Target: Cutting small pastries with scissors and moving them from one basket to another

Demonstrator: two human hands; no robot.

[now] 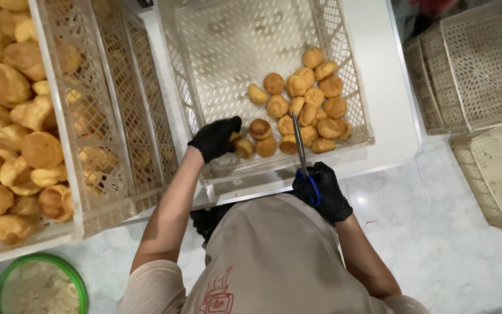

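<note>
My left hand (215,138), in a black glove, reaches over the near rim of a white lattice crate (228,52) and touches a small golden puff pastry (243,147). Several more round golden puffs (306,104) lie in the crate's near right corner. My right hand (323,192), also gloved in black, grips blue-handled scissors (301,145) whose closed blades point up over the crate's near edge.
At left a second white crate (106,116) is heaped with larger golden puffs (13,116). A green-rimmed round tub (39,286) sits at the lower left. Both crates rest on a white table (387,104). Empty lattice crates (477,70) stand on the tiled floor at right.
</note>
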